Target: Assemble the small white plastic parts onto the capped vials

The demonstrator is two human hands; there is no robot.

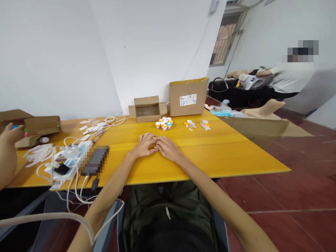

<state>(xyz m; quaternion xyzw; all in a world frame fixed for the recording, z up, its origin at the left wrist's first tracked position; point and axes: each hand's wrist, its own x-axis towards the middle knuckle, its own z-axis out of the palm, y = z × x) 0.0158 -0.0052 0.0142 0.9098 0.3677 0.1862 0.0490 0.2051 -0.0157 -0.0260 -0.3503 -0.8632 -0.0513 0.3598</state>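
At the middle of the yellow table (pixel 210 154), my left hand (pixel 143 145) and my right hand (pixel 168 148) meet with curled fingers. Between the fingertips shows a small whitish and dark piece (pixel 154 139), too small to name. Just behind the hands stands a cluster of small white pieces with orange or teal rings (pixel 164 123). Off to the right lie two little heaps of loose parts, one of white and orange bits (pixel 189 124) and another with clear and orange bits (pixel 205 125).
An open small carton (pixel 147 111) and a taller closed carton (pixel 187 99) stand against the wall. On the left are a power strip (pixel 70 164) with white cables, a dark phone (pixel 96 160) and another person's hand (pixel 9 140) by an open box (pixel 43 125). A person (pixel 291 78) sits far right.
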